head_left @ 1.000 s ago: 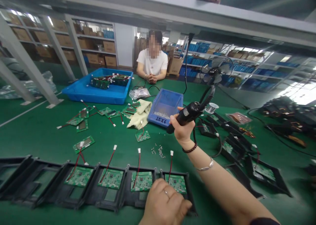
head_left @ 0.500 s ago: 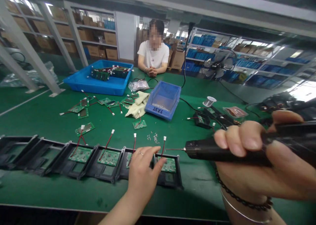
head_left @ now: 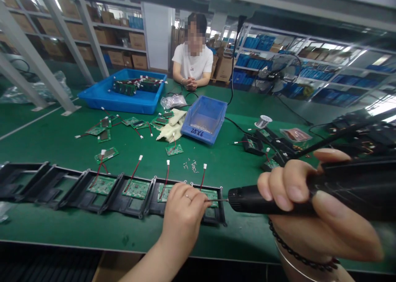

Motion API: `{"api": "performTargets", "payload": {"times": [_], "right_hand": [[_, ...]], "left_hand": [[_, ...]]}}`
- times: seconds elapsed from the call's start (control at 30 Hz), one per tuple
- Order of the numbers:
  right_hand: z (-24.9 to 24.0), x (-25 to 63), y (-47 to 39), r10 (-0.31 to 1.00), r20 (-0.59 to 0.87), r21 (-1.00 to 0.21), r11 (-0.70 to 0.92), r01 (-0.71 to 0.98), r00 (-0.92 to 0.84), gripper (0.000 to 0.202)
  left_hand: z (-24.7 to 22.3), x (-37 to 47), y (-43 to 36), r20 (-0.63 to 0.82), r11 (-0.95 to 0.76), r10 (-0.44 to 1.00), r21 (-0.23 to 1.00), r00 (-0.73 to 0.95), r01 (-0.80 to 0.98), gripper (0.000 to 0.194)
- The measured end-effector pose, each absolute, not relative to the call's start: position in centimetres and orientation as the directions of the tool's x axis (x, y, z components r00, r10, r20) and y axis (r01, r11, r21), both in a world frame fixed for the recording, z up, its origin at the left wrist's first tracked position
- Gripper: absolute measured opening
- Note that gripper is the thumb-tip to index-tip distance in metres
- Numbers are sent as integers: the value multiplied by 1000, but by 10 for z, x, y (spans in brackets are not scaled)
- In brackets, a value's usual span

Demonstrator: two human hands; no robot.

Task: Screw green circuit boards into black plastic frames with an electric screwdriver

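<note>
My right hand (head_left: 297, 191) is wrapped round a black electric screwdriver (head_left: 247, 199), held level with its thin bit pointing left. The bit's end meets the fingertips of my left hand (head_left: 185, 205), which are pinched together; whatever lies between them is too small or hidden to make out. Under my left hand is the rightmost black plastic housing (head_left: 221, 218) of a row. A green circuit board (head_left: 213, 197) with a red-and-black wire and white plug lies in it, partly covered by my fingers. The neighbouring housing (head_left: 154, 207) also bears a board, partly behind my hand.
Loose screws (head_left: 193, 165) lie behind the row. Beyond are a blue parts bin (head_left: 198, 137) with screws, a yellowish cloth (head_left: 170, 129), loose boards (head_left: 107, 154) and a large blue tray (head_left: 123, 106). Solder wire (head_left: 262, 121) stands at right. A person (head_left: 192, 63) sits opposite, hands clasped.
My left hand has closed from spread fingers to a pinch at the bit's end. The screwdriver has moved slightly left and down to meet it. The whole view has shifted a little.
</note>
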State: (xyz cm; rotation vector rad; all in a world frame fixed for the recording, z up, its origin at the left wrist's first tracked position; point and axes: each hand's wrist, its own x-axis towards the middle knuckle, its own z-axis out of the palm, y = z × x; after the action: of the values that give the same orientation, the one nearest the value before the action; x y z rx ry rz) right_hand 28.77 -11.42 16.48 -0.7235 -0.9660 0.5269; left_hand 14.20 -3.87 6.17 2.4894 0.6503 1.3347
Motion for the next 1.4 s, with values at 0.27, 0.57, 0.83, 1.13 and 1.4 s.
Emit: {"api": "performTargets", "payload": {"times": [0.27,0.57,0.83,1.13,1.4], "right_hand": [[136,279,-100,742,583,-792,609,29,332,34],[113,278,-85,783,546,-835,537,120,298,34],[107,277,-78,805,523,-852,502,150,281,32],[103,278,-70,841,515,-857,500,124,164,45],[127,296,-46,800,553,-805,585,-98,232,35]], "left_hand": [[27,144,-71,662,-911,411,328,627,251,11],[-21,167,-90,490,-900,413,90,767,427,28],[-11,166,-90,527,-896,397,45,752,442,33],[-14,166,-90,497,-910,385,64,778,409,29],[-17,169,-91,485,-894,427,97,763,438,18]]}}
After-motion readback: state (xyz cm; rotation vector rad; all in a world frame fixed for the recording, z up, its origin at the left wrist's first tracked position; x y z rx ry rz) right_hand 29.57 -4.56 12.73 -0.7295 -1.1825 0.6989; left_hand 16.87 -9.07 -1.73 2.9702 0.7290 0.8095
